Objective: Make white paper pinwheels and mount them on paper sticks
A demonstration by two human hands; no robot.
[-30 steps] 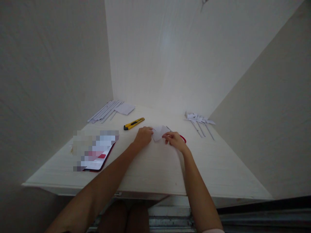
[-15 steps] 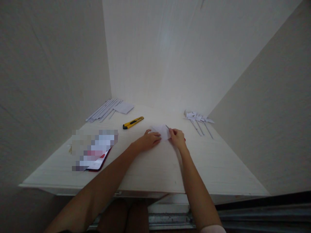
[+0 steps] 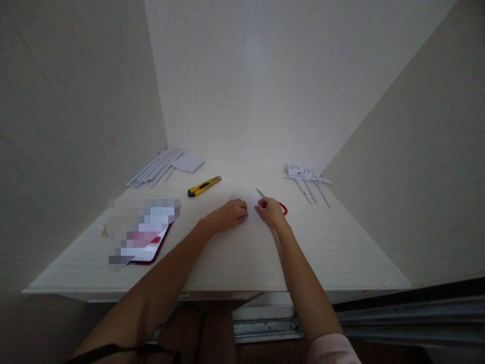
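Note:
A small white piece of paper [image 3: 250,216] lies on the table between my hands, pale against the pale surface. My left hand [image 3: 231,212] rests on its left part, fingers bent and pressed together on the paper. My right hand [image 3: 271,210] is closed in a pinch at the paper's right side; its fingertips partly cover the edge. Just beyond the right hand are scissors [image 3: 260,193] with a red handle. One blade tip and part of the handle show, the middle is hidden behind the hand, and the fingertips appear off the blade.
A yellow utility knife [image 3: 204,186] lies beyond my left hand. At back left are several paper sticks [image 3: 151,168] and square paper sheets [image 3: 188,163]. Paper pinwheels [image 3: 306,175] on sticks lie back right. A phone [image 3: 151,250], partly pixelated, lies left. Walls enclose three sides.
My right fingertips have moved from the scissors down to the paper, and more of the red handle shows. My left fingers have drawn together. The view has shifted slightly.

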